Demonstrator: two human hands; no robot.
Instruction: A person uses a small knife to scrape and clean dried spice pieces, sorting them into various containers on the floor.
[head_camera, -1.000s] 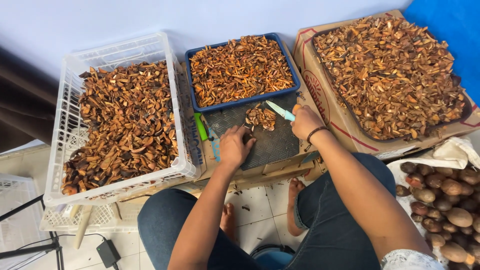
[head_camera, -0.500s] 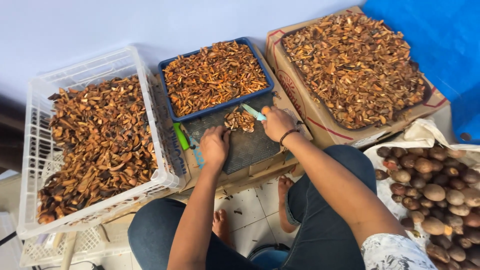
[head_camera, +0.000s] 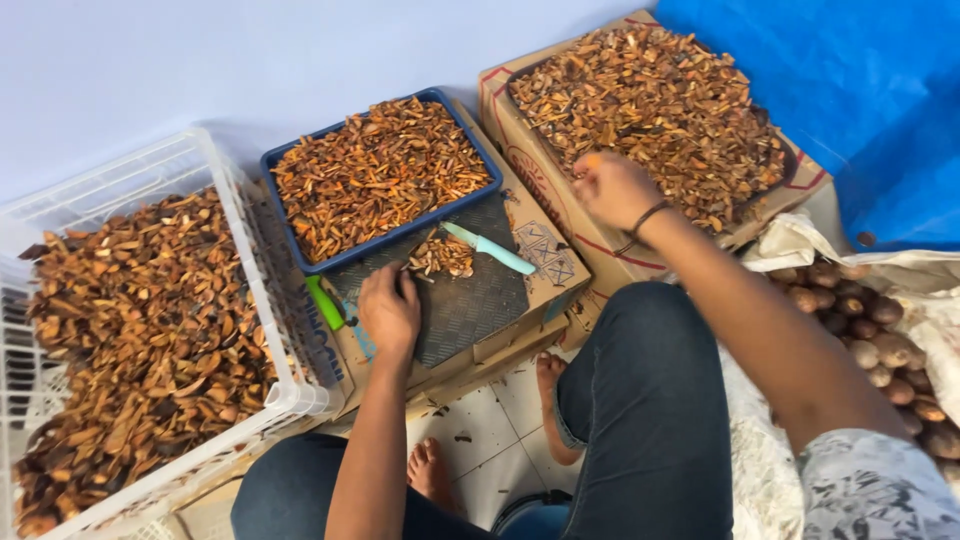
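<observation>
Pale blank wall (head_camera: 200, 70) across the top of the frame, bright blue tarp (head_camera: 850, 100) at upper right, white tiled floor (head_camera: 490, 440) at the bottom with a bare foot (head_camera: 548, 385) tucked under dark jeans. At left, white plastic crate (head_camera: 250, 260) heaped with brown dried husk pieces. At centre, blue tray (head_camera: 484, 170) full of finer orange-brown slivers. At upper right, cardboard box (head_camera: 530, 170) loaded with more of the same. Just below the tray, dark cutting mat (head_camera: 470, 300) on a flattened carton, with a small pile of cut pieces (head_camera: 442, 258) near its upper edge and a pale green knife (head_camera: 490, 250) lying loose beside the pile, blade toward the tray, gripped by nobody. Green object (head_camera: 324, 303) wedged between mat and crate, too hidden to name. Left hand (head_camera: 390, 310) resting palm down on the mat's left edge, fingers loosely curled, holding nothing. Right hand (head_camera: 612, 188), dark band at the wrist, raised over the near edge of the cardboard box, fingertips bunched on what looks like a small orange piece (head_camera: 590, 160). Judged from this: sorting step in hand, a cut bit carried from mat to box. Any return to cutting: knife to be taken by its handle, mat kept steady under the left palm. At far right, open sack of round brown nuts (head_camera: 880, 340).
</observation>
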